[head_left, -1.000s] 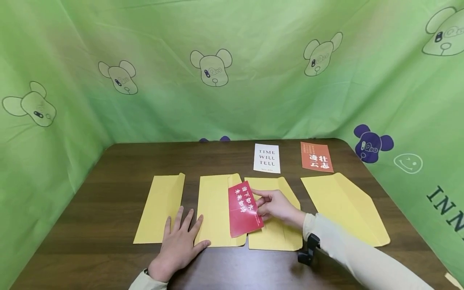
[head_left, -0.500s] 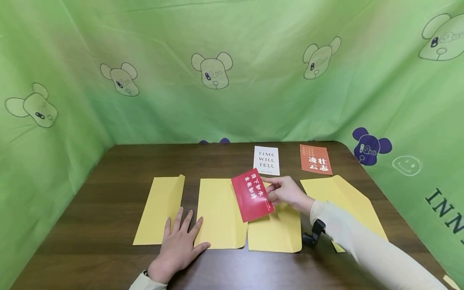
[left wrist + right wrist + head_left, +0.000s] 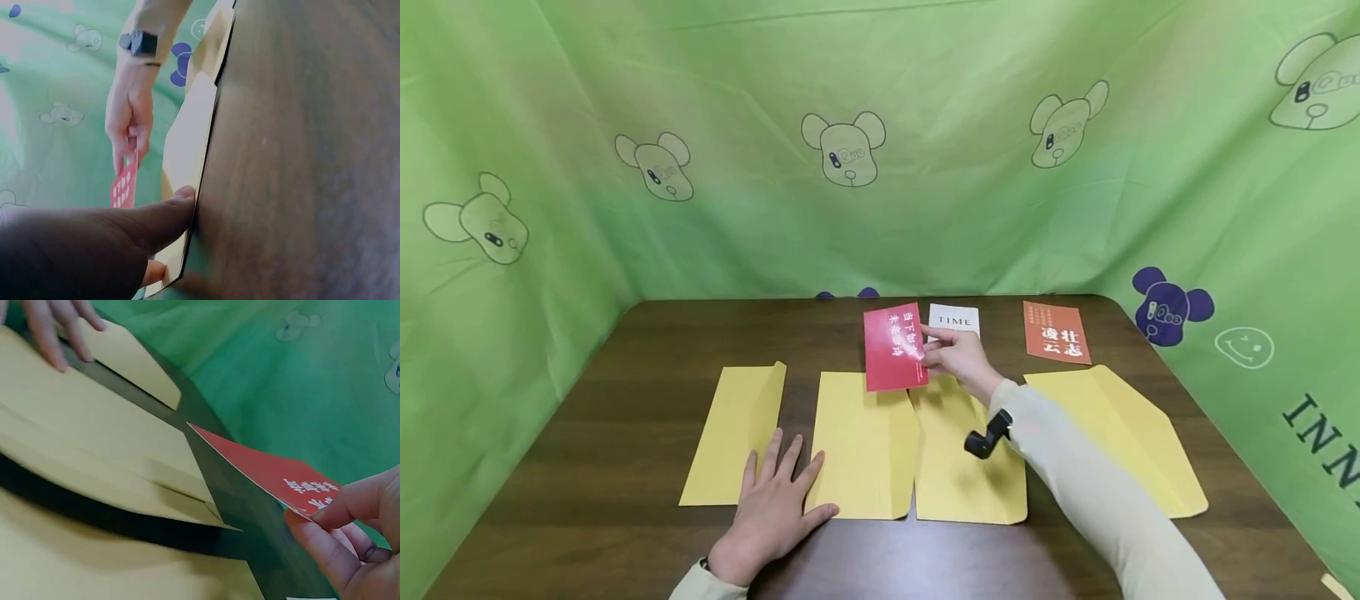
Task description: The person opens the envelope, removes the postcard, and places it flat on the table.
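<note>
A red card (image 3: 893, 350) with white characters is pinched at its right edge by my right hand (image 3: 958, 357). The card hangs in the air above the far edge of a yellow envelope (image 3: 861, 450). My left hand (image 3: 772, 517) lies flat with fingers spread, its thumb and a fingertip touching that envelope's left side. In the left wrist view the thumb rests on the envelope (image 3: 190, 128). The right wrist view shows the red card (image 3: 269, 465) between thumb and fingers. A white card (image 3: 953, 317) reading TIME is partly hidden behind my right hand.
Other yellow envelopes lie at the left (image 3: 733, 433), under the right forearm (image 3: 951, 475), and at the right (image 3: 1112, 433). An orange-red card (image 3: 1056, 333) lies at the back right. A green printed cloth (image 3: 737, 233) surrounds the wooden table (image 3: 595, 433).
My right hand has lifted the red card off the second envelope, first rightward, then back left and farther away toward the table's far side. The left hand stays in place.
</note>
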`<act>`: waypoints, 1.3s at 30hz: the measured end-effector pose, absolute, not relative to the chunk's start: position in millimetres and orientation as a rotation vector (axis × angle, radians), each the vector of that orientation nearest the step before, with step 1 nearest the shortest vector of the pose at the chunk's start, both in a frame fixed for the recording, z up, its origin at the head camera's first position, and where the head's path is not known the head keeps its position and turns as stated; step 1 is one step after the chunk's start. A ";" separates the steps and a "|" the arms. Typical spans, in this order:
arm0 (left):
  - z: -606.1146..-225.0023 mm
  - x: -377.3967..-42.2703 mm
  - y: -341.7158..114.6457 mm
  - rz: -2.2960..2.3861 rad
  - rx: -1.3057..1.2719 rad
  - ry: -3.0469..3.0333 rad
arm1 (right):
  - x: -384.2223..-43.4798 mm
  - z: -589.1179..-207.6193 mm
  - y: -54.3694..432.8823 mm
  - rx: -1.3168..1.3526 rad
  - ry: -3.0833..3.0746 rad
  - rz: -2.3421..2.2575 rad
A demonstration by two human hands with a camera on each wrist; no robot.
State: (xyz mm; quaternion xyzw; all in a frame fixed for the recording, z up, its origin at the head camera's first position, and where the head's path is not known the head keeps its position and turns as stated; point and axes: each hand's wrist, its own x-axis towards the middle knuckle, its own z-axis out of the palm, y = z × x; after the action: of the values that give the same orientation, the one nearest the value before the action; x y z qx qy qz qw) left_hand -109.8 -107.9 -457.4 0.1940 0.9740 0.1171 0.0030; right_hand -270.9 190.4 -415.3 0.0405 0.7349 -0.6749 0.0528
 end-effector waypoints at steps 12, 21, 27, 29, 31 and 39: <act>-459.7 -109.8 -109.9 0.369 0.588 3.066 | -313.9 -436.2 170.9 0.243 2.118 -2.256; -459.7 -110.0 -110.4 0.375 0.590 3.057 | -328.3 -450.5 164.9 0.381 2.197 -2.209; -460.3 -110.5 -109.7 0.388 0.591 3.062 | -331.6 -452.5 158.9 0.387 2.318 -2.115; -460.0 -110.1 -109.8 0.395 0.589 3.058 | -332.8 -452.7 156.1 0.389 2.354 -2.088; -461.8 -110.3 -110.4 0.404 0.595 3.069 | -333.5 -452.5 153.3 0.401 2.379 -2.082; -459.5 -110.0 -109.0 0.407 0.592 3.056 | -331.3 -450.0 150.2 0.415 2.444 -2.045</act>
State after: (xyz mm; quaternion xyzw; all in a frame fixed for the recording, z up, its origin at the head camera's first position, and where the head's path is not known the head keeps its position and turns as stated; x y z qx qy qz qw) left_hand -110.0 -109.0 -459.5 0.1885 0.9735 0.1295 0.0010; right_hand -331.3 150.2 -450.0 0.1291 0.7600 -0.6359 -0.0358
